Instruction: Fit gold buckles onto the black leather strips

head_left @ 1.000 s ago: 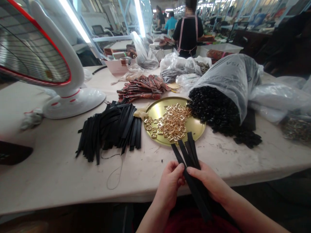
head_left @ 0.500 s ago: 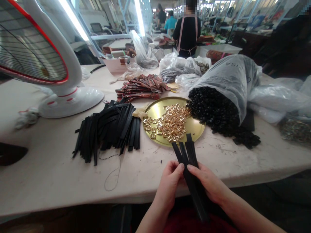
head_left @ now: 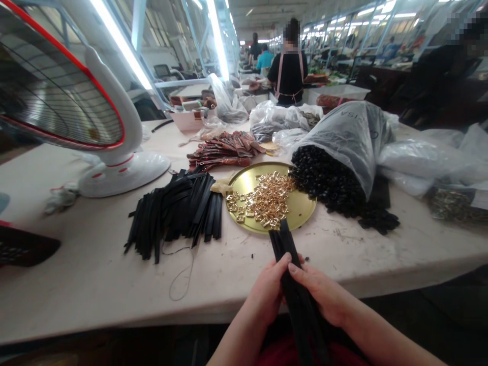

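Note:
Several flat black straps [head_left: 292,290] lie in a bundle between my two hands, at the table's front edge. My left hand [head_left: 270,284] is closed round the bundle from the left, thumb on top. From the right, my right hand [head_left: 318,290] grips the same straps, its thumb beside the other one. The upper strap ends reach the near rim of a round gold tray [head_left: 301,223]. On that tray sits a heap of small gold buckles [head_left: 269,198]. Left of it, a pile of black straps [head_left: 175,211] covers part of the table.
A plastic bag [head_left: 343,132] spills small black pieces [head_left: 328,175] onto the tray's right side. Patterned brown strips [head_left: 229,147] lie behind the tray. A white fan [head_left: 122,175] stands at left. Farther back, a person in an apron [head_left: 290,71] faces away.
The straps, fanned apart before, are now drawn together into a tighter bundle between my hands. The camera view has tilted up slightly and shifted left.

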Demonstrator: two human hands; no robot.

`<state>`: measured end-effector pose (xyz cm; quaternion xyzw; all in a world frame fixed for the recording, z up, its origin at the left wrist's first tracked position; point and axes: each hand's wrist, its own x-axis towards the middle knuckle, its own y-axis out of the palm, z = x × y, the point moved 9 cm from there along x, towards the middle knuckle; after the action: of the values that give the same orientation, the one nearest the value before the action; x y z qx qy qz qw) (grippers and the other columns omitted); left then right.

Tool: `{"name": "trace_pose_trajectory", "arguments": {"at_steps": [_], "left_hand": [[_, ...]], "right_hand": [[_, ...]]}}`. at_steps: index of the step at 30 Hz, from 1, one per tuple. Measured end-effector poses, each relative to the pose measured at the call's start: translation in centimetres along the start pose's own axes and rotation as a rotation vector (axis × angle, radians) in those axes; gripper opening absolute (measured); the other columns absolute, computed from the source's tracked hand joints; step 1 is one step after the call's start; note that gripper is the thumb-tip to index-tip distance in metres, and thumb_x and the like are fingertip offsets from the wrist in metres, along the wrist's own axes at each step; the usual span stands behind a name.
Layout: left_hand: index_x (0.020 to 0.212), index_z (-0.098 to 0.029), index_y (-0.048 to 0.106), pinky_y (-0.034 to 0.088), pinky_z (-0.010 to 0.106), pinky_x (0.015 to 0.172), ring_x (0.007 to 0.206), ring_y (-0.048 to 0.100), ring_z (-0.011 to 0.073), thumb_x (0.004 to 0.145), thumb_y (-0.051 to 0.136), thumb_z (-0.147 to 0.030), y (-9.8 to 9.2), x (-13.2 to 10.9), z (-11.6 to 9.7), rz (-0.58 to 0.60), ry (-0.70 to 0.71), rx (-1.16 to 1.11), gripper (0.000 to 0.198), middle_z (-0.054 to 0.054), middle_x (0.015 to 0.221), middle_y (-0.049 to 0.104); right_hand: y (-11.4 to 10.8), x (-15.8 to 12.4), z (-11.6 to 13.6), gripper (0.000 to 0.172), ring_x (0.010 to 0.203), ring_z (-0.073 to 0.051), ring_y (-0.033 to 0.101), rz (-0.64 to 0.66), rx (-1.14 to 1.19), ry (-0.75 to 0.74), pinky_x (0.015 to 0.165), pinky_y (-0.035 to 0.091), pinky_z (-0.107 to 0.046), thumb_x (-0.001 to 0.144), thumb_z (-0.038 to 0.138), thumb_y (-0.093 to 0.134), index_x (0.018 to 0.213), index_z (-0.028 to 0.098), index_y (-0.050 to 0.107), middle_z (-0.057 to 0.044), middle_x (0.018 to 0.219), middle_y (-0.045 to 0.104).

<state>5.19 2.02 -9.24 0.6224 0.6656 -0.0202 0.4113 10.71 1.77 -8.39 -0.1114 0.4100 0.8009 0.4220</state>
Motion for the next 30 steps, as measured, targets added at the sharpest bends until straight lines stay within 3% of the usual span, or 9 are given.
{"name": "trace_pose_trajectory", "arguments": {"at_steps": [5,9,11,13,19,22,25,26,30], "left_hand": [[0.094,-0.012,0.062,0.031,0.018,0.034,0.039,0.047,0.0084,0.073,0.056,-0.05,-1.1,-0.4,-0.1,-0.114,0.084,-0.024,0.044,-0.001,0.054,0.056],[0.095,-0.012,0.063,0.047,0.022,0.058,0.061,0.06,0.0127,0.073,0.063,-0.04,-1.0,-0.8,-0.9,-0.151,0.207,-0.06,0.037,0.006,0.075,0.066],[0.095,-0.011,0.063,0.049,0.025,0.07,0.071,0.063,0.0159,0.071,0.066,-0.037,-1.0,-0.8,-0.9,-0.161,0.22,-0.087,0.036,0.008,0.08,0.068],[0.094,-0.012,0.063,0.05,0.028,0.072,0.072,0.064,0.0177,0.07,0.067,-0.037,-1.4,-0.6,-0.6,-0.19,0.214,-0.128,0.035,0.008,0.08,0.069],[0.097,-0.014,0.06,0.052,0.029,0.074,0.077,0.065,0.0173,0.075,0.062,-0.03,-3.4,-0.7,-1.2,-0.32,0.256,-0.226,0.027,0.009,0.087,0.068],[0.098,-0.016,0.056,0.052,0.028,0.066,0.066,0.063,0.013,0.076,0.06,-0.032,-5.3,-1.0,-4.0,-0.338,0.333,-0.128,0.028,0.003,0.075,0.064],[0.091,-0.015,0.053,0.048,0.022,0.052,0.052,0.056,0.0081,0.075,0.057,-0.039,-8.9,-1.4,-8.9,-0.467,0.428,0.284,0.029,0.001,0.071,0.06],[0.09,-0.015,0.052,0.048,0.023,0.051,0.052,0.056,0.0089,0.074,0.057,-0.041,-10.3,-1.6,-10.8,-0.553,0.458,0.491,0.031,0.002,0.072,0.06],[0.105,-0.013,0.05,0.049,0.033,0.058,0.056,0.058,0.0161,0.062,0.068,-0.036,-15.7,-1.7,-15.8,-0.732,0.472,0.713,0.052,0.004,0.075,0.061]], "right_hand": [[0.2,-0.3,0.3,0.04,0.051,-0.011,0.057,-0.005,-0.018,-0.081,0.049,0.047,-0.022,0.079,0.044,0.057,0.111,0.021,0.051,0.002,0.065,0.061],[0.5,-0.1,0.8,0.041,0.064,-0.014,0.061,0.001,0.008,-0.176,0.061,0.048,-0.024,0.075,0.04,0.063,0.108,0.017,0.054,-0.001,0.073,0.065],[0.7,0.1,0.8,0.043,0.07,-0.016,0.062,0.012,0.025,-0.195,0.066,0.047,-0.026,0.072,0.042,0.066,0.105,0.016,0.056,-0.002,0.078,0.066],[0.5,0.2,0.6,0.044,0.072,-0.017,0.062,-0.002,0.021,-0.197,0.067,0.047,-0.027,0.071,0.044,0.065,0.104,0.016,0.056,-0.002,0.079,0.066],[-0.7,0.6,0.5,0.028,0.068,-0.015,0.059,-0.087,-0.02,-0.224,0.064,0.046,-0.026,0.074,0.042,0.062,0.086,0.017,0.058,0.0,0.072,0.063],[-1.5,1.0,0.0,0.024,0.065,-0.013,0.059,-0.129,0.029,-0.163,0.062,0.048,-0.027,0.077,0.04,0.059,0.077,0.016,0.055,-0.002,0.073,0.062],[-2.3,1.2,-0.1,0.021,0.06,-0.012,0.057,-0.186,0.054,-0.116,0.057,0.05,-0.027,0.08,0.037,0.055,0.081,0.016,0.053,-0.001,0.069,0.059],[-2.4,1.3,0.0,0.021,0.057,-0.011,0.055,-0.199,0.053,-0.11,0.053,0.049,-0.025,0.081,0.037,0.054,0.082,0.017,0.053,0.0,0.066,0.057],[-2.8,1.6,0.3,0.021,0.05,-0.008,0.05,-0.225,0.043,-0.103,0.045,0.043,-0.019,0.08,0.037,0.055,0.087,0.017,0.053,0.003,0.065,0.053]]}}
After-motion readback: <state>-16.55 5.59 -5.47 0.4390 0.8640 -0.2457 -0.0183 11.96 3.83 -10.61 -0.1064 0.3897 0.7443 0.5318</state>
